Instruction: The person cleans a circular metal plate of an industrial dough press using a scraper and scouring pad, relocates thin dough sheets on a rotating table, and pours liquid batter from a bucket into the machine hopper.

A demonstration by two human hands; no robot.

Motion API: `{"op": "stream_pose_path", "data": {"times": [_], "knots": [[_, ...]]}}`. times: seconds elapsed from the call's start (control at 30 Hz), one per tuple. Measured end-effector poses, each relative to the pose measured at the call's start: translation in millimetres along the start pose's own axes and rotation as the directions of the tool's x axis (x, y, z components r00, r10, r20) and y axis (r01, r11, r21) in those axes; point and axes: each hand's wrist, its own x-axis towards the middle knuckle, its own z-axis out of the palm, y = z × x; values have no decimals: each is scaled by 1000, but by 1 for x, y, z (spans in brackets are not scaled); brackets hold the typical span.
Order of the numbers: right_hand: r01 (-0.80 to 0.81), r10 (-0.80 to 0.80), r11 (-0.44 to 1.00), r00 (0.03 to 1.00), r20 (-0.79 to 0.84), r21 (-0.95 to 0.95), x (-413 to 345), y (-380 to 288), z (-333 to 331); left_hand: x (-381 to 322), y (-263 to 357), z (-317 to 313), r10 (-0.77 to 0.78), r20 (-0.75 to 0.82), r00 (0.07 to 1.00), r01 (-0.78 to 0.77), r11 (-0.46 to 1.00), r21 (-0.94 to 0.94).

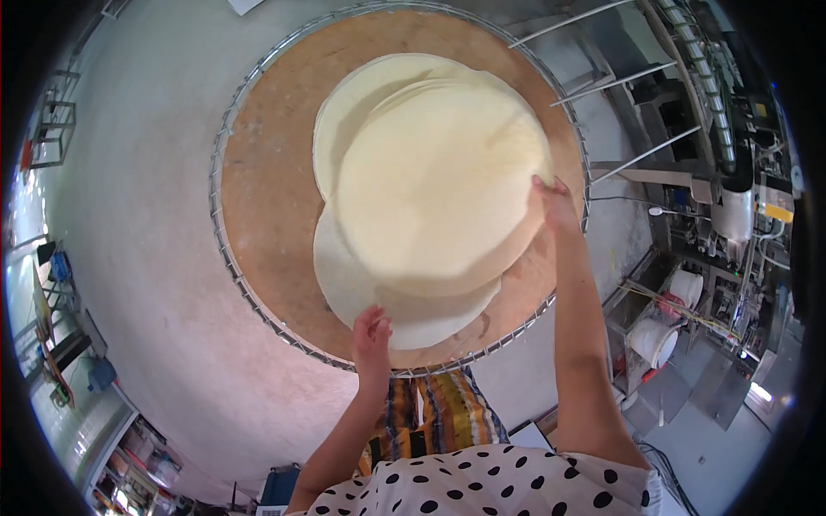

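Several thin, round, pale sheets, apparently dough or flatbread, lie overlapping before me. The upper sheets (439, 174) form an offset pile in the middle, and a fold or crease shows near their right side. My right hand (556, 197) pinches the right edge of this upper pile between thumb and fingers; how many layers it grips is hidden. Beneath, a lower sheet (419, 319) sticks out towards me, and another sheet (332, 142) shows at the far left. My left hand (372, 329) is at the near edge of the lower sheet, fingers loosely bent with nothing visible in them.
The sheets lie on a round brown board (271, 193) rimmed by a metal wire frame (222, 238). Metal rods (645, 155) reach towards it from machinery (732, 213) at right. White buckets (653, 342) stand below the machinery. Pale floor (148, 258) stretches left.
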Motion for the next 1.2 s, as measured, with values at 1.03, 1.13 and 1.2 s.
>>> {"op": "stream_pose_path", "data": {"times": [1.03,1.13,1.2], "knots": [[101,-84,952,994,-70,290,-49,10,-91,-30,114,57,178,416,892,-228,971,71],[-16,-3,984,994,107,176,-82,6,-64,-27,52,-4,-113,72,991,125,970,-206],[62,-27,964,991,134,-260,-92,20,-27,-12,36,-22,-93,-43,995,74,940,-332]]}}
